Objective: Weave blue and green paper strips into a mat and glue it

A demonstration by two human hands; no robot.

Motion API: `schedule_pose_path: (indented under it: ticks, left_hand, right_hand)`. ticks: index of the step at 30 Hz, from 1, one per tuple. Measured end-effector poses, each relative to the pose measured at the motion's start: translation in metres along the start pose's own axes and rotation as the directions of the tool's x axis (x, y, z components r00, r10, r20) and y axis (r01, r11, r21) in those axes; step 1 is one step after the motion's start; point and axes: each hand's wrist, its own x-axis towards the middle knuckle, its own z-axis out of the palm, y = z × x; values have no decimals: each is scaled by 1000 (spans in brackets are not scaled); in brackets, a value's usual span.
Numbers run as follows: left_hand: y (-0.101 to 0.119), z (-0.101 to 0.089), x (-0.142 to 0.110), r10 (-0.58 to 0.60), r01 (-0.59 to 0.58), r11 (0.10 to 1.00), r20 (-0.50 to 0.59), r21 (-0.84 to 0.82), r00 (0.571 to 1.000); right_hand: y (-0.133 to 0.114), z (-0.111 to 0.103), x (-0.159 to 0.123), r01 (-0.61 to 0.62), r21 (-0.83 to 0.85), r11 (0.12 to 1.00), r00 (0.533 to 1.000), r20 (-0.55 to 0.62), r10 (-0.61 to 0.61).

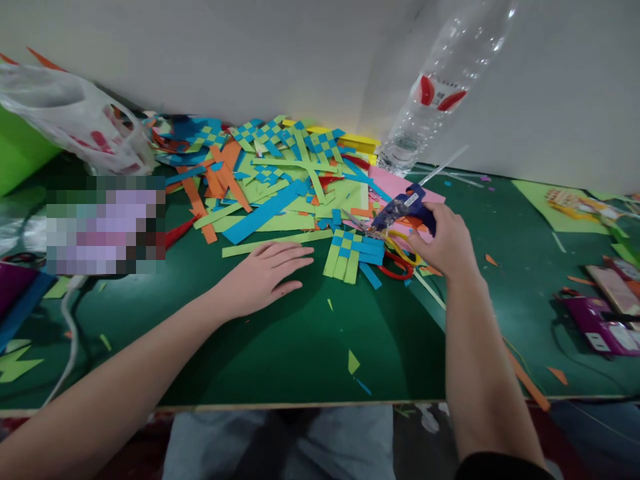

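My right hand [447, 237] is closed round the handle of a dark blue hot glue gun [400, 208], whose nozzle points left. Below the gun lie scissors with yellow handles [403, 250] and a red handle loop [397, 270], partly hidden. Just left of them is a small woven piece of green and blue paper strips [345, 252], its green ends hanging loose toward me. My left hand [267, 273] rests palm down with fingers stretched, holding nothing, beside a long green paper strip [240, 249]. The woven piece lies beyond its fingertips, apart from them.
Behind is a heap of paper strips [280, 207] with several woven pieces. A plastic bottle [415, 120] stands against the wall. At left are a plastic bag [95, 133] and a blurred-out device with a white cable [73, 333]; at right lies a purple box-shaped device [597, 323].
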Motion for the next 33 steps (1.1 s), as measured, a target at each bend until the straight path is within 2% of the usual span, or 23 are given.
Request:
schedule_pose_path:
  ticks: [6, 13, 16, 19, 22, 27, 30, 33]
  left_hand:
    - [9, 9, 3, 95, -90, 995, 120, -47, 988]
    - [10, 2, 2, 132, -128, 991, 113, -47, 985]
    - [11, -2, -1, 160, -157, 987, 88, -37, 983]
    - [12, -7, -5, 200, -198, 980, 62, -32, 978]
    - [15, -10, -7, 251, -251, 968, 39, -15, 967]
    - [21, -10, -9, 296, -296, 953, 8, 59, 955]
    - [23, -12, -9, 318, -314, 938, -5, 150, 948]
    - [26, -15, -10, 322, -310, 930, -30, 199, 946]
  right_hand:
    - [-16, -4, 0, 71, 8, 997, 997, 4, -71]
    - [-11, -1, 0, 38, 22, 999, 998, 39, -39]
    - [-1, 2, 1, -22, 41, 999, 1000, 20, 21]
    - [12, 3, 2, -146, 20, 989, 989, -19, 147]
    - [29, 3, 1, -333, -23, 943, 940, -86, 330]
    - [56, 11, -1, -614, -64, 787, 785, -153, 600]
    - [62, 19, -2, -687, -81, 722, 724, -153, 673]
    - [63, 27, -4, -695, -114, 710, 719, -124, 684]
